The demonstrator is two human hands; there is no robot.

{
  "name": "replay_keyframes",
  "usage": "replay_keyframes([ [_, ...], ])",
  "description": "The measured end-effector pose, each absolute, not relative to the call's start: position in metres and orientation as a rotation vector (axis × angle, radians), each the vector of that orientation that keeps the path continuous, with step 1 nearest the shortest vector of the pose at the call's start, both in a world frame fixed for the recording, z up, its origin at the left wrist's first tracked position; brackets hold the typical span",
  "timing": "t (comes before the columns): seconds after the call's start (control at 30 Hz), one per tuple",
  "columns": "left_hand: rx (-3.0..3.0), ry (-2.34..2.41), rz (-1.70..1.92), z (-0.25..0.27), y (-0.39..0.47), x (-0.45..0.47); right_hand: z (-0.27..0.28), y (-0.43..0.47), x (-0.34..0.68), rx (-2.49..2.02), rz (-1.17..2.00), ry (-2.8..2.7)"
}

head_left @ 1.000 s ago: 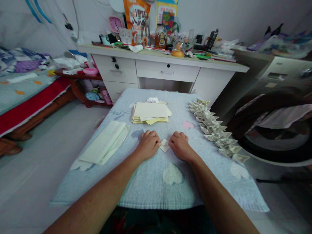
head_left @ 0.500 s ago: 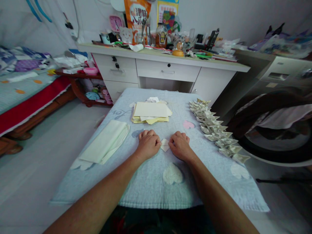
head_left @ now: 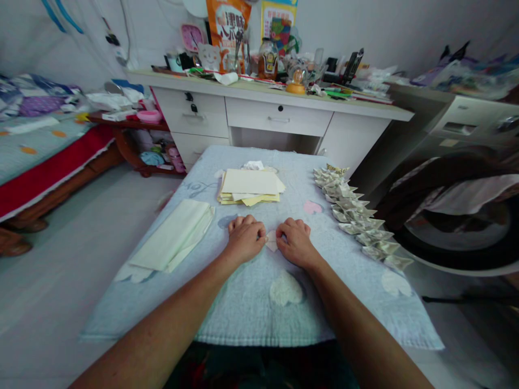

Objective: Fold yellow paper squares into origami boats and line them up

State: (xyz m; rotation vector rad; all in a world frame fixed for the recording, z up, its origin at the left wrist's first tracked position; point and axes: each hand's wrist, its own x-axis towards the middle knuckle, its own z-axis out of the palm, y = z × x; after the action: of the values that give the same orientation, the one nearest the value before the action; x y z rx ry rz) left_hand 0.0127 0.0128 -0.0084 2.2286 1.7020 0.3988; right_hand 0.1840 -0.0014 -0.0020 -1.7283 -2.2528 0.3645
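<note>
A small piece of folded cream paper (head_left: 271,241) lies between my two hands, low over the cloth-covered table (head_left: 243,308). My left hand (head_left: 245,236) has its fingers curled and pinches the paper's left corner. On the other side, my right hand (head_left: 294,241) is closed on the right part of the paper and hides some of it. Beyond my hands is a stack of cream and yellow paper sheets (head_left: 251,182). Along the table's right side runs a row of several folded paper pieces with pointed tips (head_left: 357,213).
A folded pale green cloth or paper (head_left: 172,235) lies at the table's left. A white desk (head_left: 279,116) crowded with jars and packets stands behind. To the right is a front-loading washing machine (head_left: 458,129); a bed (head_left: 52,156) is at the left.
My right hand has shifted slightly left, closer to my left hand, and covers more of the small paper. The whole view has moved a little.
</note>
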Motion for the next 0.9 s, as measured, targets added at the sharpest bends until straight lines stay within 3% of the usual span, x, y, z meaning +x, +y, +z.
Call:
replay_keyframes([
  [0.9, 2.266, 1.592, 0.504, -0.009, 0.017, 0.003, -0.001, 0.002, 0.176, -1.874, 0.306, -2.276],
])
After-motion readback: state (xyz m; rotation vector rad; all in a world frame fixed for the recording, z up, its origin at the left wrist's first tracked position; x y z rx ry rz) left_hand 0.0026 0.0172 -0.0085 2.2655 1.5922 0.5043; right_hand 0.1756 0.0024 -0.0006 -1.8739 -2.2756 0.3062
